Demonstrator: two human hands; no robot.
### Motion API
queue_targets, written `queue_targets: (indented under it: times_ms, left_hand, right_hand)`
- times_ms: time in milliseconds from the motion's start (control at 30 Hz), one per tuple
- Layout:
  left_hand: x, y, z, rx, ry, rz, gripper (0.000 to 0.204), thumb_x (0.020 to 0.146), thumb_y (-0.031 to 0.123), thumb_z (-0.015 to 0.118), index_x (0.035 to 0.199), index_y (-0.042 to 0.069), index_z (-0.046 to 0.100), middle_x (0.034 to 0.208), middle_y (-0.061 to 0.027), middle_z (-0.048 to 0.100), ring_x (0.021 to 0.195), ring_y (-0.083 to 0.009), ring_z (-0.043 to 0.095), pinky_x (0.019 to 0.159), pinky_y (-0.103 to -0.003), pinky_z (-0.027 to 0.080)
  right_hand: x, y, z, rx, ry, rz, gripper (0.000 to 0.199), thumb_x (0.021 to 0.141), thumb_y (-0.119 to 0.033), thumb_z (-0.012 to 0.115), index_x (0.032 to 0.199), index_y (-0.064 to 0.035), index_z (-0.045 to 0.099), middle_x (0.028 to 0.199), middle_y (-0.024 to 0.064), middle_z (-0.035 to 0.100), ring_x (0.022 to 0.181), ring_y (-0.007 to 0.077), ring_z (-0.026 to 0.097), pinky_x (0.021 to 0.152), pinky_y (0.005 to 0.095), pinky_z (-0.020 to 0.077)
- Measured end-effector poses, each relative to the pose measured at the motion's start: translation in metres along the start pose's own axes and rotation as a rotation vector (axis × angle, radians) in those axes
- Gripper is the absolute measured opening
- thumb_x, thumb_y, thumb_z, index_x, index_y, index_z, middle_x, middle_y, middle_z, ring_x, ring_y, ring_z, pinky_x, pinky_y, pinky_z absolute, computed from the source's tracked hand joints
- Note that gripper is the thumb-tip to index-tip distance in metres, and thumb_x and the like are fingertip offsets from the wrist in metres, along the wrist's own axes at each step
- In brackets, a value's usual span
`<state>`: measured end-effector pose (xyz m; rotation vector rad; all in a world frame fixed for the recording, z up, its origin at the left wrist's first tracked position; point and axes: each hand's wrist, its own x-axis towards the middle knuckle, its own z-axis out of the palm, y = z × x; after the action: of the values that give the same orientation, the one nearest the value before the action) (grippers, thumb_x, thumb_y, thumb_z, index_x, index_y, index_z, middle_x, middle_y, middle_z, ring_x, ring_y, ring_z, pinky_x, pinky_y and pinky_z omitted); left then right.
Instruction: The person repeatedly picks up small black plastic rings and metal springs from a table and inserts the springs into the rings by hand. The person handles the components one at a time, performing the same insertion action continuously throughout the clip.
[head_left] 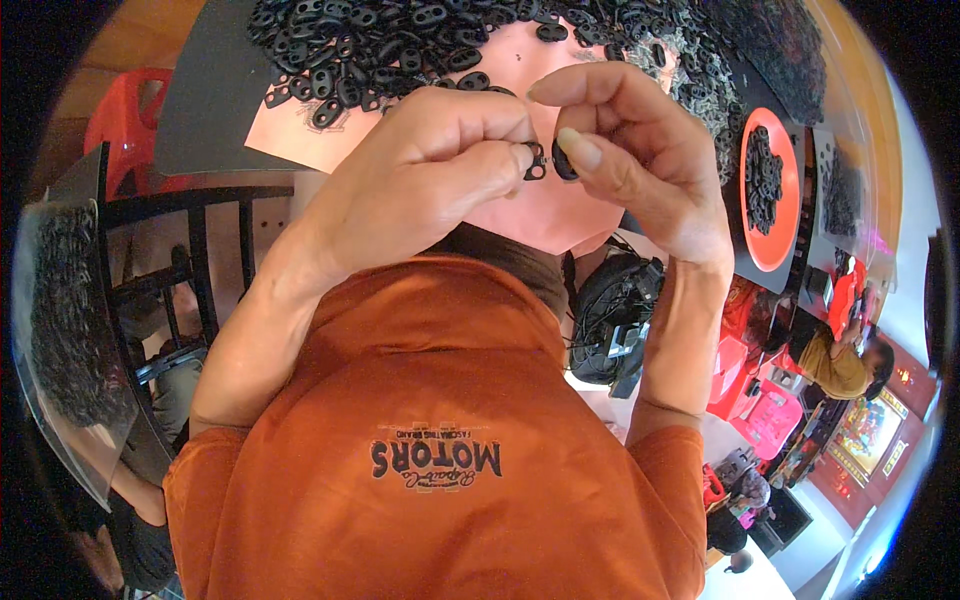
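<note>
My left hand (455, 150) is closed, thumb against curled fingers, on a small black cord-lock part with holes (535, 162). Facing it, a dark oval cord-lock piece (565, 160) sits at the thumb of my right hand (640, 150). That thumb presses on the oval piece, while the index finger arches above with a gap below it. The two parts are close together, with a narrow space between them. Just beyond my hands lies a heap of black two-hole cord-lock pieces (400, 50) on a pink sheet (520, 60).
Small translucent-grey parts (700, 80) are piled beside the black heap. To the right stands an orange oval plate (783, 220) holding black pieces. A red chair (125, 115) is at the left. A black bag (610, 310) lies below the table edge. People sit farther right.
</note>
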<state>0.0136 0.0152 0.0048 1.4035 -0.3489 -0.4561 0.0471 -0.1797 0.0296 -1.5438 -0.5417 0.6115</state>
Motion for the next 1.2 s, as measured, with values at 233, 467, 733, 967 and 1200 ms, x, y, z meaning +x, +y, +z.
queue_targets:
  times_ms: [233,467,733,967,1200]
  left_hand:
    - [-0.002,-0.004,-0.001,0.055,0.001,0.015,0.020,0.086,0.019,0.049,0.073,0.003,0.052,0.065,0.0040,0.046,0.062,-0.0050,0.042,0.056,-0.022,0.035]
    - [-0.004,-0.007,-0.001,0.090,-0.006,-0.002,0.020,0.087,0.019,0.050,0.073,0.005,0.053,0.068,0.0049,0.048,0.064,-0.0038,0.044,0.057,-0.020,0.036]
    - [0.003,-0.002,0.015,-0.081,0.141,0.070,0.017,0.085,0.012,0.051,0.073,0.000,0.057,0.063,0.0030,0.049,0.060,-0.0033,0.043,0.053,-0.021,0.035]
    - [0.003,-0.003,0.016,-0.073,0.145,0.071,0.017,0.087,0.018,0.054,0.077,0.005,0.059,0.063,0.0048,0.050,0.054,-0.0012,0.041,0.047,-0.017,0.030]
    - [0.000,0.006,0.016,-0.148,0.176,-0.051,0.018,0.084,0.011,0.053,0.079,-0.001,0.064,0.065,0.0001,0.058,0.060,-0.0040,0.052,0.056,-0.019,0.043]
  right_hand:
    - [0.001,0.004,0.002,-0.081,-0.005,-0.025,0.027,0.087,-0.002,0.055,0.113,0.0019,0.049,0.089,0.0040,0.057,0.084,0.0088,0.056,0.074,0.0211,0.0455]
    - [0.001,0.004,0.010,-0.042,0.022,-0.053,0.033,0.085,-0.006,0.057,0.115,0.0042,0.048,0.087,0.0035,0.058,0.074,0.0054,0.050,0.062,0.0184,0.0378]
    - [-0.016,-0.006,0.004,-0.331,0.277,-0.040,0.018,0.089,-0.016,0.057,0.094,0.0016,0.055,0.075,0.0042,0.058,0.066,0.0108,0.053,0.059,0.0250,0.0444]
    - [-0.016,0.002,0.012,-0.573,0.268,-0.130,0.023,0.091,-0.019,0.053,0.083,0.0021,0.055,0.064,0.0106,0.051,0.054,0.0198,0.048,0.052,0.0294,0.0418]
    - [-0.014,0.005,0.014,-0.923,0.296,-0.393,0.023,0.077,-0.019,0.066,0.087,-0.0003,0.055,0.073,0.0111,0.054,0.059,0.0261,0.055,0.051,0.0341,0.0458]
